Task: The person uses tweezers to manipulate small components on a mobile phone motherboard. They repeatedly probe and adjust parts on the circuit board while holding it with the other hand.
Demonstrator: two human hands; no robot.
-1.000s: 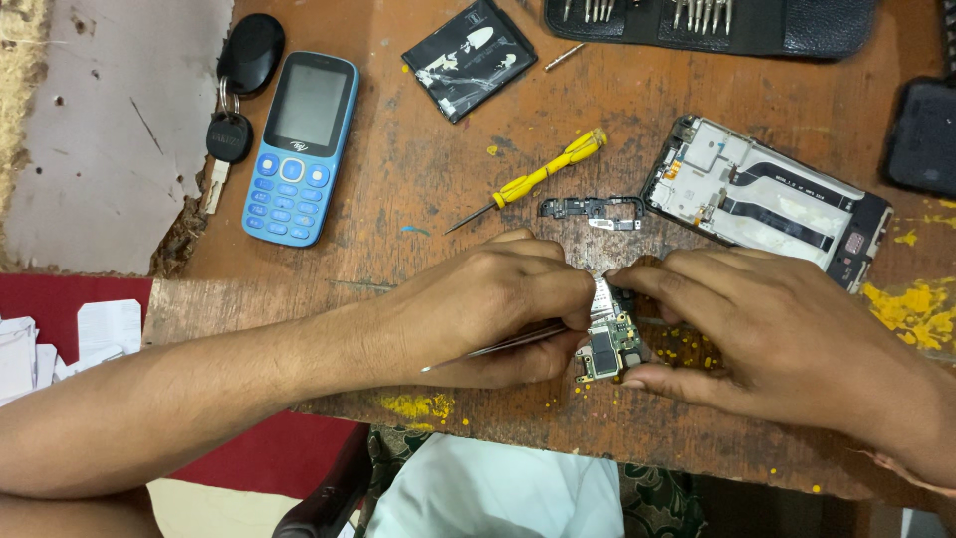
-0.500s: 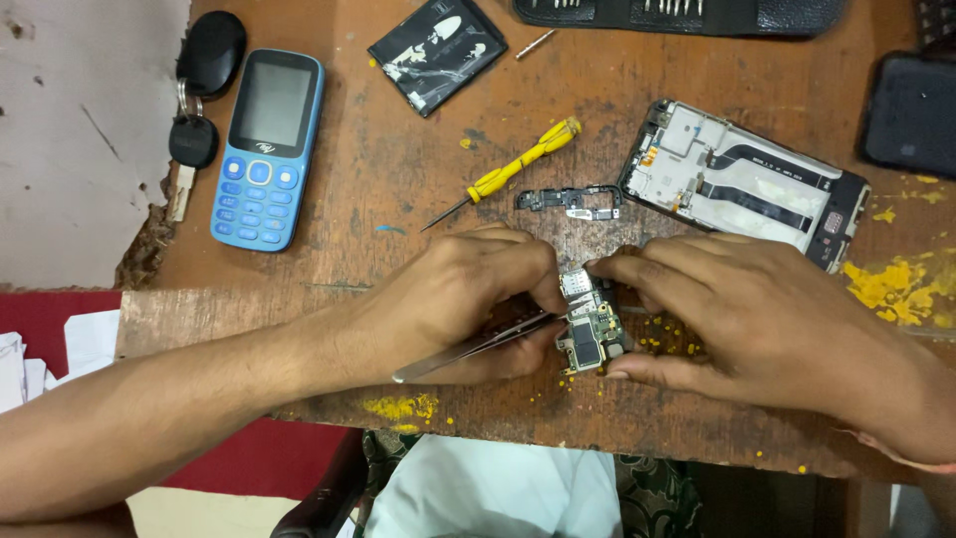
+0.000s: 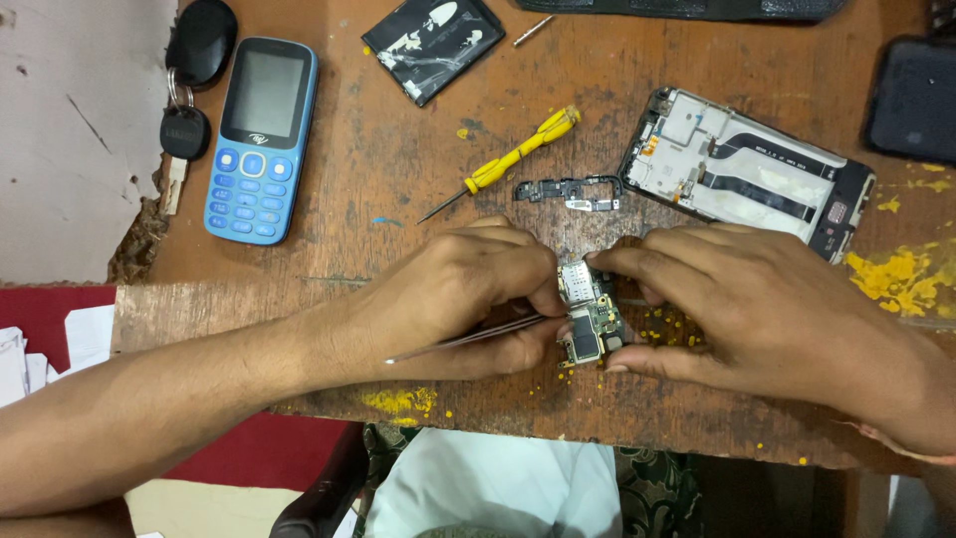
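Near the front edge of the worn wooden counter (image 3: 418,169), the left hand (image 3: 468,299) is closed around a pair of slim metal tweezers (image 3: 463,339), whose tips meet a small phone circuit board (image 3: 590,317). The right hand (image 3: 757,299) pinches that board between thumb and fingertips, holding it just off the counter between the two hands, with yellow crumbs scattered around it. Just beyond the hands lies a narrow black sub-board (image 3: 570,190), and beside it a yellow-handled screwdriver (image 3: 513,159) lies at a slant. To the right sits an opened phone frame (image 3: 747,169) with its insides showing. Farther left rests a blue keypad phone (image 3: 259,134), next to a black key fob (image 3: 199,40) with keys. At the far edge lie a black battery (image 3: 433,40) and, at right, a dark phone (image 3: 914,100).
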